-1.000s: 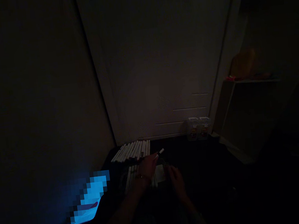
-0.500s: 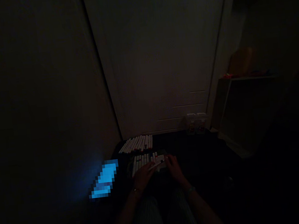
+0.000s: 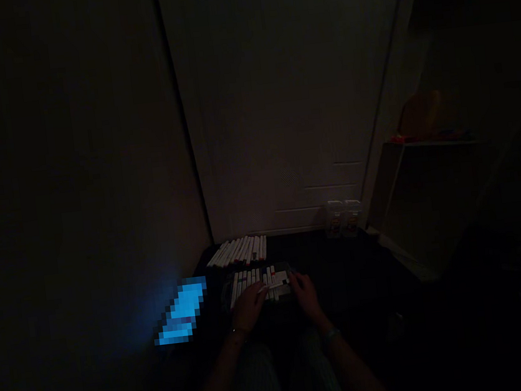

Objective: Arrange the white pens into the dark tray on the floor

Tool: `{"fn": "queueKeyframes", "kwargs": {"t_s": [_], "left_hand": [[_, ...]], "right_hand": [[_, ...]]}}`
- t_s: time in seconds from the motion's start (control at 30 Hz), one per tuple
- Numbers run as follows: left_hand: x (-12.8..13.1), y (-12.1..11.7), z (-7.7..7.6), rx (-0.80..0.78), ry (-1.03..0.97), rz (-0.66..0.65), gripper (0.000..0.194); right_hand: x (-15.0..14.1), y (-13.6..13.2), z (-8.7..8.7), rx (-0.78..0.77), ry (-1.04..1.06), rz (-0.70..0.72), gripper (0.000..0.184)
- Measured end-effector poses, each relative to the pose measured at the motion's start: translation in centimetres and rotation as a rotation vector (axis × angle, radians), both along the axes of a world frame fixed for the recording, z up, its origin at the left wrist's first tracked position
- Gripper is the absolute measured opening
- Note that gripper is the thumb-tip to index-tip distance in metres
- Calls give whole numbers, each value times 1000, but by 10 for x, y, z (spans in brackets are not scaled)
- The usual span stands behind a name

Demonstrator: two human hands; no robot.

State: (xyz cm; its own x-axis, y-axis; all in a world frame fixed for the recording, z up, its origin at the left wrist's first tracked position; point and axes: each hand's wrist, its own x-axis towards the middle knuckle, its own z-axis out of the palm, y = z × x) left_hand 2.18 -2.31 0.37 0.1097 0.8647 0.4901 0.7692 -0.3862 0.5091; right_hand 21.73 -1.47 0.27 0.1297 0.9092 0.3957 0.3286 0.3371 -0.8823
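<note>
In dim light, a white marker (image 3: 276, 285) with a dark band near its right end lies almost level between my two hands. My left hand (image 3: 249, 308) has its fingers closed on the marker's left end. The bent fingers of my right hand (image 3: 303, 290) close at its dark-banded end; their tips are hard to make out. Beneath the hands is a clear case (image 3: 284, 267) with several white markers (image 3: 250, 277) side by side, some with coloured bands. A pale patch shows at the case's right side.
Behind the case lies a row of white markers (image 3: 238, 250) on the dark surface (image 3: 304, 250). Two clear containers (image 3: 342, 217) stand by the white door (image 3: 280, 124). A glowing blurred screen (image 3: 182, 311) is at left, and a cabinet (image 3: 434, 194) stands at right.
The marker between my hands has turned from slanted to nearly level, and its banded end has come closer to my right fingers. The view has shifted slightly.
</note>
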Motion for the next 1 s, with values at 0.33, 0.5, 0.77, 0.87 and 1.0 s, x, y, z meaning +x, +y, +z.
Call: {"fn": "queueKeyframes", "kwargs": {"t_s": [0.33,0.5,0.77,0.87,1.0], "left_hand": [[6,-3,-2,26,153,-68,34],[8,-4,-2,-18,212,-118,36],[12,-15,22,-6,160,-180,35],[11,-15,24,31,106,-123,34],[9,-16,17,84,73,-121,39]], "right_hand": [[-2,2,-4,-14,53,-8,38],[-8,-2,0,9,118,110,39],[6,-3,13,-63,473,31,64],[8,-3,14,-128,408,15,67],[-6,-8,9,-146,30,263,63]]}}
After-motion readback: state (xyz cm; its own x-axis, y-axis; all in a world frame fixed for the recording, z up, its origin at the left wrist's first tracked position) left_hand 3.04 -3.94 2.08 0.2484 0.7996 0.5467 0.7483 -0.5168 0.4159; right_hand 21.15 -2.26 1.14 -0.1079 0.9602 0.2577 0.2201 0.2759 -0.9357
